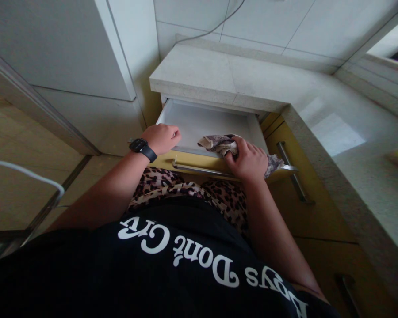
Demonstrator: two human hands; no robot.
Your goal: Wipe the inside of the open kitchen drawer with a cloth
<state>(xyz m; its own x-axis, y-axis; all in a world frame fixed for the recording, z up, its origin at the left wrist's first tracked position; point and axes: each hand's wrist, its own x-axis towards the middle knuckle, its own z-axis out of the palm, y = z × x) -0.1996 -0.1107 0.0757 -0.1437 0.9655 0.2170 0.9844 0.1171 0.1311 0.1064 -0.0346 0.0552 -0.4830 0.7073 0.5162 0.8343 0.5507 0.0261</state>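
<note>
A pulled-out drawer (199, 121) with a pale grey inside and a yellow front sits below the countertop. Over its left front corner is my left hand (162, 138), fingers curled closed. Whatever those fingers hold, if anything, is hidden. My right hand (248, 160) grips a crumpled, patterned grey-and-beige cloth (217, 143) above the drawer's right front edge. Part of the cloth sticks out on either side of that hand. A long metal handle (202, 169) runs along the drawer front, just before my body.
A light stone countertop (199, 66) turns the corner to the right. Below it are yellow cabinet fronts with metal handles (296, 181). A tall white cabinet (69, 53) stands left. A grey cable (212, 31) crosses the tiled wall, and a white cable (29, 170) hangs at far left.
</note>
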